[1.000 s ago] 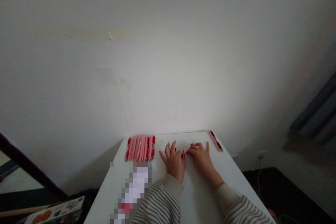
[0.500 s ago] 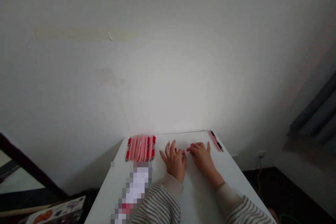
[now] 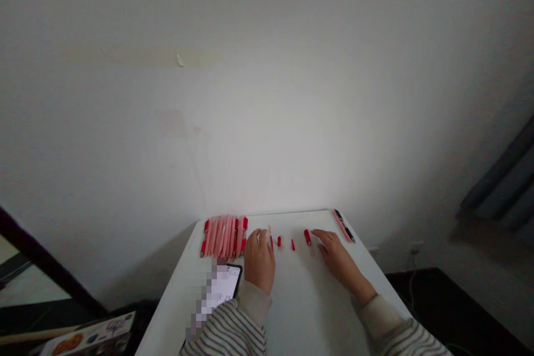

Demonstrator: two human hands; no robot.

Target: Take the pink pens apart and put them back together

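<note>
Pointing left at the red cap (image 3: 307, 236), the right hand (image 3: 335, 253) has loosely spread fingers; the left hand (image 3: 259, 260) curls beside a thin red piece (image 3: 271, 242), grip unclear.

pen row (image 3: 221, 236): pink, red | loose pieces (image 3: 307, 237): red | table (image 3: 296, 306): white | sleeves (image 3: 237, 325): dark stripes, pale ground

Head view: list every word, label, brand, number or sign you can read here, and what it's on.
Nothing can be read with certainty.
Phone: dark digits on the screen, too small and blurred; part is pixelated.
Box: printed pictures, any wording too small.
Row of pens: no legible lettering.
Red pieces: no legible lettering.
</note>
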